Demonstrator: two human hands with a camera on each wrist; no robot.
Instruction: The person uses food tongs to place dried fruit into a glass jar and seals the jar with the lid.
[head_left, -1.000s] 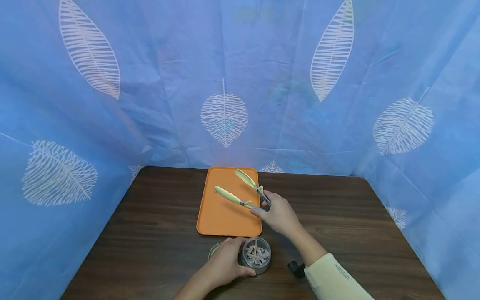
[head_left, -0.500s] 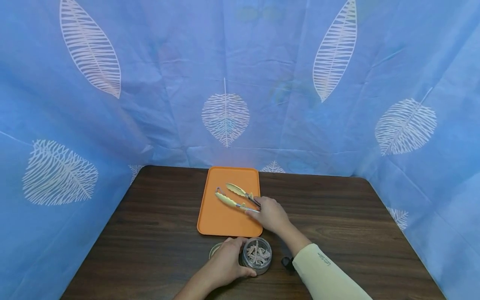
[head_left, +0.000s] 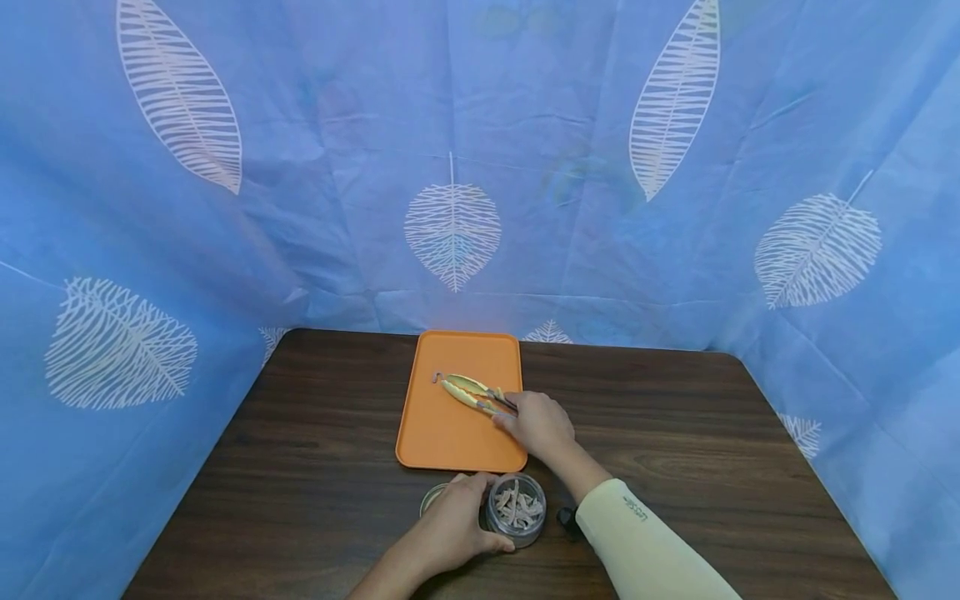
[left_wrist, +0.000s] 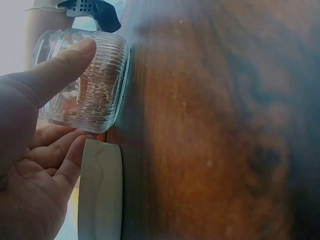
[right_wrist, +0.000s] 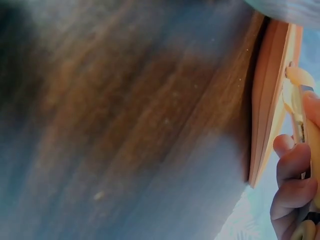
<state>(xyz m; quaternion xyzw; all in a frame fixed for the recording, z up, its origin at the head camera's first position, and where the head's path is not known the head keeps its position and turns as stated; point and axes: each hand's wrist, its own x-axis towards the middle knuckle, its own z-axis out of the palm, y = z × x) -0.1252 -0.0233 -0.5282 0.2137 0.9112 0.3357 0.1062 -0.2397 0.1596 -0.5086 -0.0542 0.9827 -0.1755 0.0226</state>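
My left hand (head_left: 450, 521) holds a clear ribbed glass jar (left_wrist: 107, 75) by its side, thumb against the near wall. Pale, shrivelled dried strips (head_left: 513, 507) fill the open jar. In my right hand (head_left: 542, 427) are metal tongs with pale yellow scalloped tips (head_left: 467, 393), low over the orange tray (head_left: 427, 442). One small brownish-pink curled strip (head_left: 437, 377) lies on the tray just left of the tips; whether they touch is unclear. A round lid (left_wrist: 101, 190) stands on the table beside my left hand, mostly hidden by it in the head view.
The dark wood table (head_left: 300, 467) runs out to both sides of the tray. Under the right forearm sits a small black object (head_left: 567, 521), partly covered by the sleeve. Blue leaf-print cloth (head_left: 337, 208) hangs behind and at both sides.
The right hand has shifted slightly left with the tongs coming down to the tray, and their arms have drawn closer together. The curled strip now shows beyond the tips. The left hand stays put.
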